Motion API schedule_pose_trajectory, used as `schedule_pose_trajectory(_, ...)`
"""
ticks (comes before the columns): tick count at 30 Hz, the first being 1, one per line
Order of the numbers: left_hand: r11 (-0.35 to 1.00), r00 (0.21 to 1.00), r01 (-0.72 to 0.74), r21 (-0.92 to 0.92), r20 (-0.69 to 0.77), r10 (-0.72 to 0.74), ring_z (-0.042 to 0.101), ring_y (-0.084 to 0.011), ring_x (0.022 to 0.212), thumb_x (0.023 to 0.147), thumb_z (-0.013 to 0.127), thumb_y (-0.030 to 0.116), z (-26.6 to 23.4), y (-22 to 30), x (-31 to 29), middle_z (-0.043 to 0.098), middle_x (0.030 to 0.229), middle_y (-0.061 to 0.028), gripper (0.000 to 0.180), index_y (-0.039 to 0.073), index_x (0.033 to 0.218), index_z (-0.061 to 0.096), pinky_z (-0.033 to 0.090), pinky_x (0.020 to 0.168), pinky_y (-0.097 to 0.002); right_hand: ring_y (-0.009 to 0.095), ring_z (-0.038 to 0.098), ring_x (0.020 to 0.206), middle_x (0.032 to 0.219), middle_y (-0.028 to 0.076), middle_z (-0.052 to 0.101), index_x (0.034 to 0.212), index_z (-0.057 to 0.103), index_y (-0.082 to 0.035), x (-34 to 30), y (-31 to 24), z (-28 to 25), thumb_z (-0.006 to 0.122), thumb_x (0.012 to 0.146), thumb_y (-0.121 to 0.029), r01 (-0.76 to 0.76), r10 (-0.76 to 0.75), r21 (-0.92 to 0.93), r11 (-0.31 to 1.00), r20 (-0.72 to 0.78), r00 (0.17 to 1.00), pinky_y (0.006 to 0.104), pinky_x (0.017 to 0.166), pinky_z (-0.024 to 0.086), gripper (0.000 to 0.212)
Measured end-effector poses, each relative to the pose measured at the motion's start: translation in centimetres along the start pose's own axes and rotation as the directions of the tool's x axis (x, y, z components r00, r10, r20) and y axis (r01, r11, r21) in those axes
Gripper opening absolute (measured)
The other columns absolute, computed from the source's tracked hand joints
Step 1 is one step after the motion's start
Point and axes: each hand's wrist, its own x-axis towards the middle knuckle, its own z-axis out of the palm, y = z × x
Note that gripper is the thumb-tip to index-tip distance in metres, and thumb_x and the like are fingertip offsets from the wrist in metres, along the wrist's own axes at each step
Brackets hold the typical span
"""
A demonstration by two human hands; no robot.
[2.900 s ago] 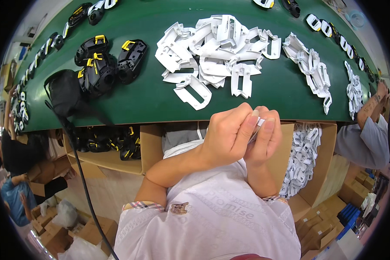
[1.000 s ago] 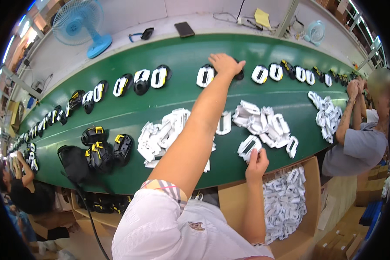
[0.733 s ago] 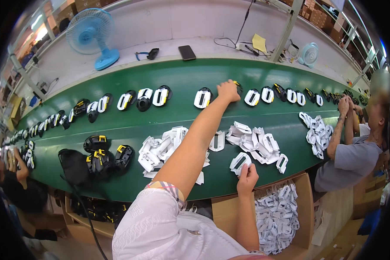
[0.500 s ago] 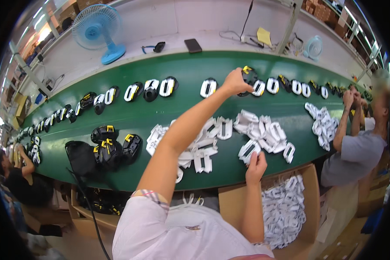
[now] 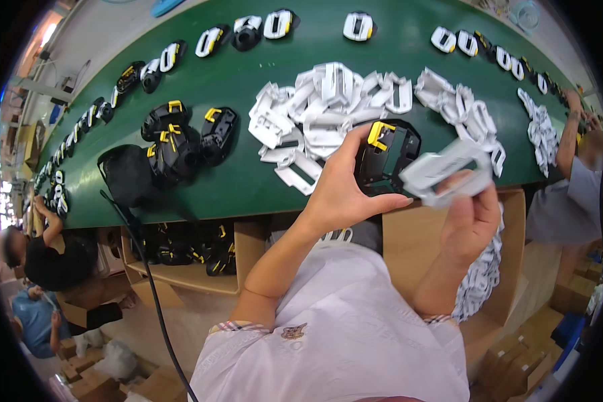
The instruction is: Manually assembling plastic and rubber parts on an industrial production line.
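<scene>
My left hand grips a black plastic housing with a yellow clip at its upper left, close to the table's front edge. Its open inner side faces up. My right hand pinches a white oval frame, tilted and slightly blurred, just right of the housing and overlapping its edge in view. Whether the two parts touch I cannot tell. Beyond my left hand spreads a heap of loose white frames, and a smaller pile of white frames lies to its right.
Black housings with yellow clips cluster at left beside a black bag-like object. Assembled units line the green table's far side. Below its edge are boxes of black parts and white frames. Co-workers sit at both ends.
My left hand has come back from the far row, bringing the black housing near me. My right hand has lifted a white frame off the table beside it. The view has tipped downward.
</scene>
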Motion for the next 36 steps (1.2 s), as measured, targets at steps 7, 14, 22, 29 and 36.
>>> schedule_pose_trajectory(7, 0.999, 0.988, -0.015, -0.035, 0.150, 0.020, 0.052, -0.0262, 0.110, 0.059, 0.084, 0.025, -1.7, 0.6, -1.8, 0.049, 0.121, -0.0194, 0.096, -0.006, 0.132, 0.032, 0.041, 0.094, -0.0341, 0.006, 0.053, 0.072, 0.078, 0.004, 0.061, 0.086, 0.059, 0.004, 0.2, -1.9, 3.7, 0.062, 0.081, -0.002, -0.423, 0.431, -0.142, 0.895, 0.029, 0.902, 0.0216, 0.067, 0.044, 0.009)
schedule_pose_trajectory(14, 0.913, 0.983, 0.158, -0.376, -0.024, -0.180, 0.054, -0.0057, 0.079, 0.081, 0.067, 0.013, -1.2, 0.6, -2.6, 0.060, 0.090, -0.0049, 0.033, -0.004, 0.103, 0.051, 0.045, 0.068, -0.0201, 0.007, 0.049, 0.060, 0.066, 0.000, 0.053, 0.067, 0.050, 0.001, -0.9, -1.0, 4.1, 0.071, 0.073, -0.008, -0.319, 0.396, -0.477, 0.819, 0.066, 0.916, 0.0225, 0.054, 0.040, 0.023)
schedule_pose_trajectory(22, 0.932, 0.985, 0.025, -0.361, -0.152, -0.085, 0.052, -0.0037, 0.073, 0.081, 0.066, 0.010, -0.6, -0.1, -2.4, 0.060, 0.083, -0.0030, 0.024, -0.002, 0.096, 0.052, 0.043, 0.062, -0.0180, 0.011, 0.057, 0.078, 0.087, 0.004, 0.060, 0.094, 0.054, 0.000, -0.4, 0.8, 4.1, 0.069, 0.074, -0.007, -0.389, 0.410, -0.243, 0.889, 0.041, 0.911, 0.0224, 0.069, 0.045, 0.026)
schedule_pose_trajectory(29, 0.966, 0.989, 0.022, -0.258, -0.137, -0.059, 0.054, -0.0074, 0.069, 0.079, 0.067, 0.013, -0.7, -1.0, -2.1, 0.060, 0.078, -0.0056, 0.026, -0.002, 0.097, 0.054, 0.044, 0.061, -0.0207, 0.013, 0.055, 0.089, 0.094, 0.007, 0.060, 0.108, 0.058, 0.004, -0.9, 2.6, 3.1, 0.068, 0.077, -0.008, -0.418, 0.434, -0.131, 0.899, 0.150, 0.888, 0.0267, 0.079, 0.045, 0.035)
schedule_pose_trajectory(36, 0.984, 0.993, -0.011, -0.179, -0.116, -0.010, 0.055, -0.0112, 0.073, 0.077, 0.068, 0.014, -1.0, -0.7, -2.8, 0.061, 0.084, -0.0100, 0.029, -0.003, 0.098, 0.055, 0.044, 0.066, -0.0230, 0.016, 0.053, 0.081, 0.087, 0.007, 0.060, 0.097, 0.063, 0.005, -1.2, 2.3, 2.8, 0.073, 0.070, -0.008, -0.313, 0.322, -0.081, 0.946, 0.141, 0.936, 0.0284, 0.073, 0.042, 0.031)
